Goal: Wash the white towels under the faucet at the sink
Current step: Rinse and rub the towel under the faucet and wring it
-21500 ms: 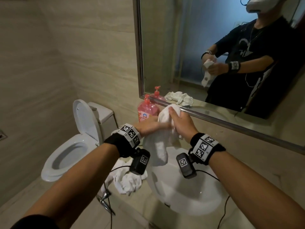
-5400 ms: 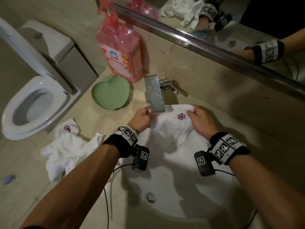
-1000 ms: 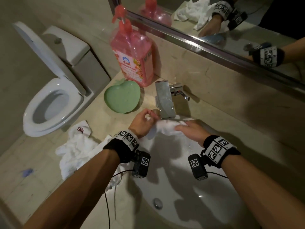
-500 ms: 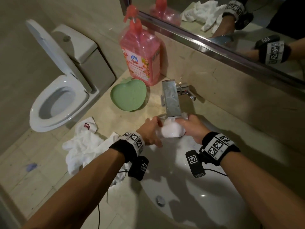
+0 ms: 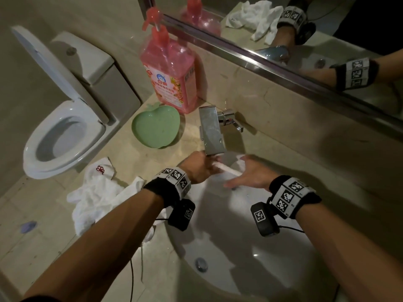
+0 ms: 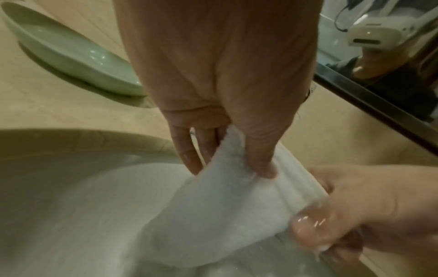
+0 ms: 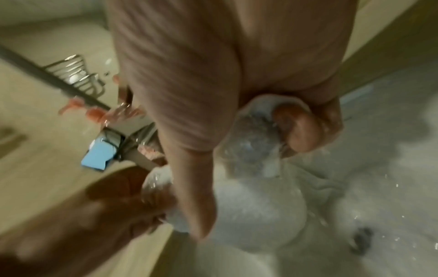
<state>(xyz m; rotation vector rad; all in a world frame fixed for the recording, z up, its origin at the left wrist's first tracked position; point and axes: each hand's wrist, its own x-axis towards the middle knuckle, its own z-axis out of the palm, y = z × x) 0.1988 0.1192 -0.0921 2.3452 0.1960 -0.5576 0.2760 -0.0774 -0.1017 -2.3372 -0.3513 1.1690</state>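
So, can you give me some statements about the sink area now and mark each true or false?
1. Both hands hold one white towel under the faucet. True: left hand, right hand.
2. The green dish lies inside the sink. False: it sits on the counter beside the pink soap bottle.
3. More white towels lie on the counter left of the sink. True.
4. The toilet lid is closed. False: it stands raised.

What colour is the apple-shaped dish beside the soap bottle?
The apple-shaped dish is pale green, plain, without pattern. The head view shows it best.
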